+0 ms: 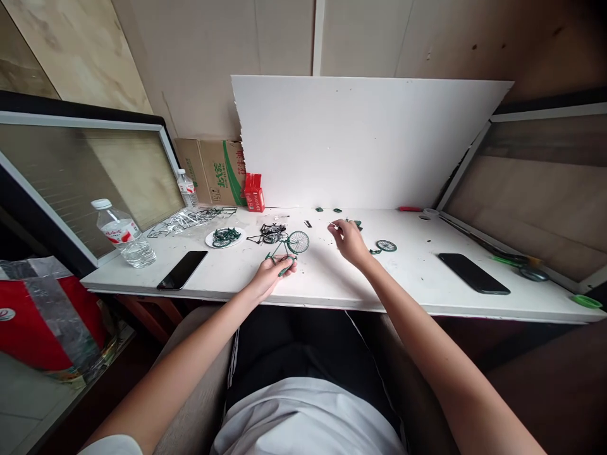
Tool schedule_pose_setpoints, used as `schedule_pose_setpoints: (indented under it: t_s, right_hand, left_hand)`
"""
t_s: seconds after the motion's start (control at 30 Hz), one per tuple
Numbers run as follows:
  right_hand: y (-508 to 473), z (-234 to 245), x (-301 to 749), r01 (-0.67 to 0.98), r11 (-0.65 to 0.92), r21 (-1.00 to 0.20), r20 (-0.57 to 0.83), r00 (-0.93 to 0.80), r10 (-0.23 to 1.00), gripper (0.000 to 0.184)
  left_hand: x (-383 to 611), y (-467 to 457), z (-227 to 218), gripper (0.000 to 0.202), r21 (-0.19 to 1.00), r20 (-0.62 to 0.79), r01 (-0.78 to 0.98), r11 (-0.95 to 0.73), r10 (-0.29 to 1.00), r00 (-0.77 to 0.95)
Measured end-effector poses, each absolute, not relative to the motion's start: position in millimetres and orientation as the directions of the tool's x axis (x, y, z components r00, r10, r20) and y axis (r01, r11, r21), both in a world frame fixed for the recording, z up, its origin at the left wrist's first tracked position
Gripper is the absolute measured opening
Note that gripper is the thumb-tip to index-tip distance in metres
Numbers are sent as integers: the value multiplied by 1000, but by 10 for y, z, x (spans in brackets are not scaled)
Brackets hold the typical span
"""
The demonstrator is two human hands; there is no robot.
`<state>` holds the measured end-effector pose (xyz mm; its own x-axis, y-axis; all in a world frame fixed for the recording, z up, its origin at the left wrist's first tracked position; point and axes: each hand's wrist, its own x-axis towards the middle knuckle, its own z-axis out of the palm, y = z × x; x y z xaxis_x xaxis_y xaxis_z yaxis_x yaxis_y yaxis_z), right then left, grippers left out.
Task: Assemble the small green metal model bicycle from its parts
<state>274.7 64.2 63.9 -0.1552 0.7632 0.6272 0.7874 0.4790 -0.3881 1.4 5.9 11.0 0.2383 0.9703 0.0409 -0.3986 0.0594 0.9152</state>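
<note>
My left hand (274, 275) is closed around the lower part of a green miniature bicycle (298, 242), near the table's front edge. One spoked wheel of the bicycle points away from me, and my fingers partly hide its frame. To the right, my right hand (349, 241) is raised over the tabletop with thumb and fingers pinched together. A tiny thin piece seems to be at its fingertips, too small to name. A loose spoked wheel (386, 246) lies right of that hand. Beyond the bicycle sits a cluster of black miniature parts (272, 233).
A white plate (209, 238) bears green parts at left, near black sprue frames (194, 220). Phones (183, 270) (473, 273) lie on both sides. Water bottles (124, 235), a red box (255, 192) and a cardboard box (208, 170) stand left. A white board (370, 139) leans behind.
</note>
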Motion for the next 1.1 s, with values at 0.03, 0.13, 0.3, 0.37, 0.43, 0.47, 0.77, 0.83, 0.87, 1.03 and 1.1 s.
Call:
schedule_pose_setpoints:
  t_s: [0.03,0.13,0.3,0.37,0.43,0.47,0.77,0.83,0.87,1.03,1.1]
  right_hand:
    - [565,640,2621,729,561,-392,657,-205,725,33]
    - [342,586,2259,557,721,-412,693,-322,645,28]
    - [115,419,1878,430,829,-356,682,-487,546,21]
    - [96,383,1830,443,836,-324,685,-500,530,21]
    - [107,363,1827,464,829,-311,693,-486,532,22]
    - [117,355,1836,471,825,-312,696,-477,536,22]
    - [139,302,1864,480,810,-336,678,-474,562,21]
    - [136,295,1850,483,810,-331,683,-470,559,21]
    - [136,291,1845,483,812,-327,687,-469,556,21]
    - [147,271,1849,481,820,-310,694,-475,541,18]
    - [150,272,1858,487,818,-308,691,-477,544,18]
  left_hand:
    - [9,58,110,36,915,48,-401,54,970,240]
    - [9,50,109,33,914,72,-405,32,968,240]
    - [38,49,101,29,905,131,-426,-14,961,245]
    - [38,56,96,26,896,140,-443,-20,961,240]
    - [29,65,92,24,897,126,-442,-6,962,243]
    - [22,69,90,23,901,115,-434,5,962,249]
    - [-10,78,95,19,905,98,-424,27,958,270]
    - [-15,79,100,19,898,91,-440,35,961,261]
    - [-19,81,100,19,895,86,-445,39,962,257]
    - [-35,110,73,20,899,79,-435,45,962,263]
    - [-35,115,68,21,906,75,-421,45,962,264]
